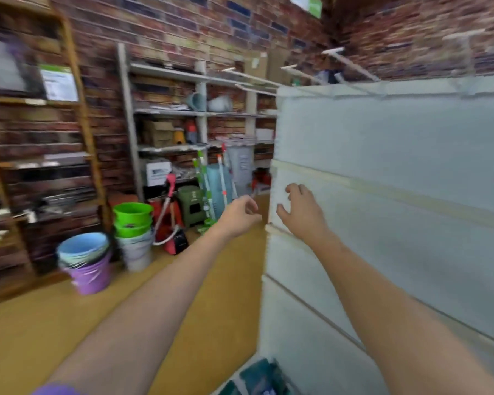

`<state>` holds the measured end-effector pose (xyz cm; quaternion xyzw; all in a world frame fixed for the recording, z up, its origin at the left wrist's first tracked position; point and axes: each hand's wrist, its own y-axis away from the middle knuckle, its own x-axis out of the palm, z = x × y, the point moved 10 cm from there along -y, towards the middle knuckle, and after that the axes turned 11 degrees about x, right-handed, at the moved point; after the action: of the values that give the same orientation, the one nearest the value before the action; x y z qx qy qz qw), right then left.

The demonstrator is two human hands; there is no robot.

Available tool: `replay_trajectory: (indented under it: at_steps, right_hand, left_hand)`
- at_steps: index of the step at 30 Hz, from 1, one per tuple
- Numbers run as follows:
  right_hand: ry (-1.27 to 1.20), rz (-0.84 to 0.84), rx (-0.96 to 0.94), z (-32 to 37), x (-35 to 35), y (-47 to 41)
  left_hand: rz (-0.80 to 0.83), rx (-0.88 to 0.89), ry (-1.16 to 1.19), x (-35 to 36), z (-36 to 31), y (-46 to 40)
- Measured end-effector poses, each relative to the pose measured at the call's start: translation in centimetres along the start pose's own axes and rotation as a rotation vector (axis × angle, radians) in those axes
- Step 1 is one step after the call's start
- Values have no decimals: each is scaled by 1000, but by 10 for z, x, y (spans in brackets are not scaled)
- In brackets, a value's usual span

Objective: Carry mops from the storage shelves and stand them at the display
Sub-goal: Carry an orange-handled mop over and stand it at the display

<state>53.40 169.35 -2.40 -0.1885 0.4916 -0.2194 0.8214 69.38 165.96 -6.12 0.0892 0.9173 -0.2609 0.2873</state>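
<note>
Fingers of both hands are loosely curled and hold nothing: left hand [241, 213] and right hand [303, 209] are stretched forward. The mops [211, 181] lean at the grey storage shelves [200, 109], well ahead. I would grip one handle low, lifting it straight up.

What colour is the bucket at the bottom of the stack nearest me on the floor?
Purple, the bucket under a light blue one, shown in the head view.

Pretty bright, even indoor light, no harsh shadows or glare anywhere. Whole frame is smeared with motion blur, worst on the wooden shelf [26, 109] at left and the brick wall [183, 29]. Wide-angle lens bends straight lines near the edges.
</note>
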Motion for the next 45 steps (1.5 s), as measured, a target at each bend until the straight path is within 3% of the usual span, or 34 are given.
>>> replay_trajectory:
  at_steps: [6, 10, 18, 33, 45]
  right_hand:
    - [-30, 119, -145, 93, 89, 6]
    - [-63, 177, -189, 129, 135, 6]
    - [-134, 243, -220, 151, 213, -33]
    - [-218, 319, -194, 139, 364, -228]
    - [-206, 343, -193, 158, 459, -307]
  left_hand:
    - [-170, -155, -133, -119, 94, 47]
    - [-234, -208, -175, -159, 133, 56]
    - [-259, -241, -189, -167, 192, 22]
    - [-261, -291, -311, -184, 303, -169]
    - [-281, -288, -308, -212, 388, -249]
